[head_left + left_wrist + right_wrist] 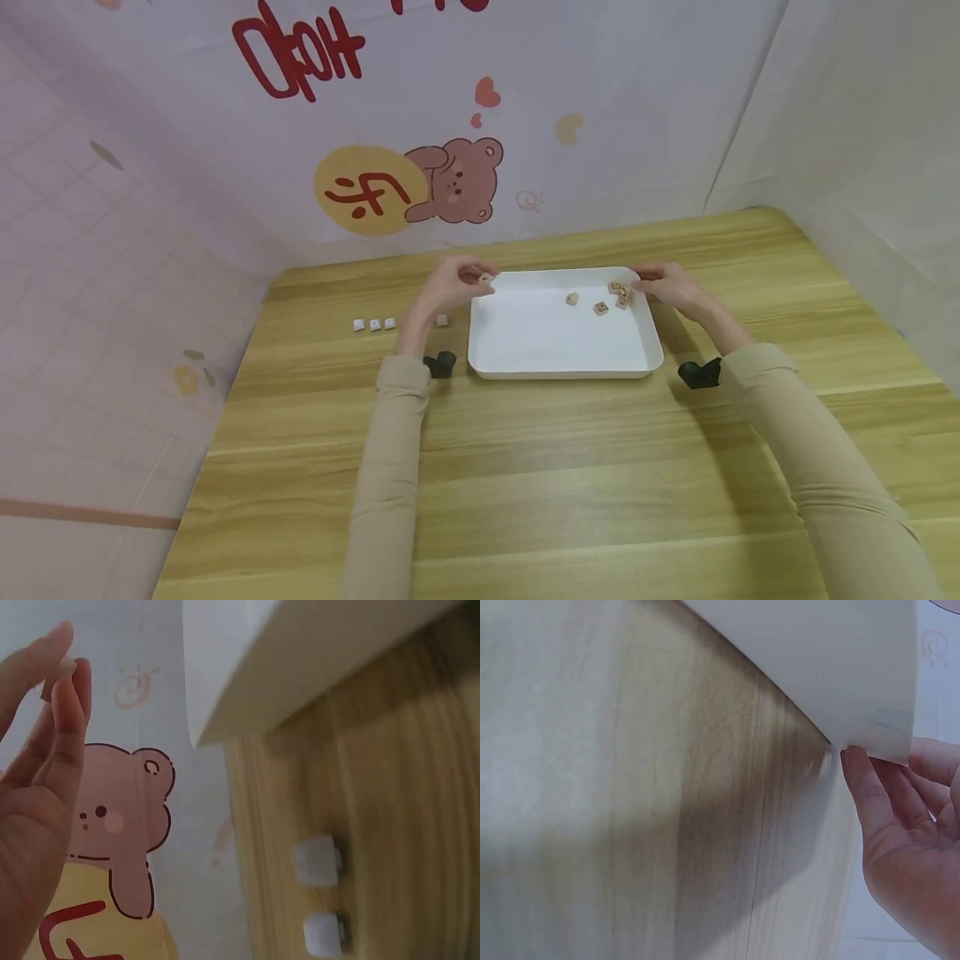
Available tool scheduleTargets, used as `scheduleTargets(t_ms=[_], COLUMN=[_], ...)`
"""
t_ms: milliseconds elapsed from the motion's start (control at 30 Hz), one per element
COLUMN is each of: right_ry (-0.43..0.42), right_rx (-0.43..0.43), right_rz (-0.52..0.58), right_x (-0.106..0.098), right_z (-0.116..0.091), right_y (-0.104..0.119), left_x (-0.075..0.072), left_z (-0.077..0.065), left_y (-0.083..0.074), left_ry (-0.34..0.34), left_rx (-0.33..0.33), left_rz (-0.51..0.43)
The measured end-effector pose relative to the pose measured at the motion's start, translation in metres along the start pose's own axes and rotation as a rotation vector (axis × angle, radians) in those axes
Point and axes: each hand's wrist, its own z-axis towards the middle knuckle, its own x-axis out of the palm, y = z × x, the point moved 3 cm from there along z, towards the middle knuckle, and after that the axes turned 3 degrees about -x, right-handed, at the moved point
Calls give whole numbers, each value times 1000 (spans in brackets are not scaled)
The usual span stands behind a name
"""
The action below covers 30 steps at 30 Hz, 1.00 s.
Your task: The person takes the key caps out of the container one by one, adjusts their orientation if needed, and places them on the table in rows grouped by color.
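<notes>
Left hand point(450, 285) should pinch lightly imo, with right hand point(672, 287) keeping the white tray point(551, 337) steady. Left's thumb and fingers are nearly closed on a small keycap-like piece point(486, 278) at the tray's far-left corner; right's gripping its far-right corner. Loose beige pieces point(601, 308) sit inside it.

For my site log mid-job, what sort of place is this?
Probably a makeshift work corner, home or studio unclear: a wood-grain table, a printed sheet with a cartoon bear behind it, and a white tray of small tan pieces.
</notes>
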Motion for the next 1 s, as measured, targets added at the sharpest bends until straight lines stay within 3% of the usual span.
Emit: scheduleTargets(t_ms=[167, 300, 500, 700, 1000], right_ry=[6, 3, 0, -3, -4], right_rx=[5, 6, 9, 21, 17], right_rz=[3, -1, 6, 10, 1], right_x=[0, 0, -1, -1, 1], right_z=[0, -1, 0, -1, -2], right_y=[1, 2, 1, 1, 3], left_x=[-11, -21, -31, -28, -18], left_z=[-13, -27, -43, -50, -51], left_y=[17, 33, 50, 64, 68], left_ry=[-39, -68, -50, 16, 56], left_rx=[11, -36, -96, -146, -179], left_rz=[-20, -36, 60, 201, 292])
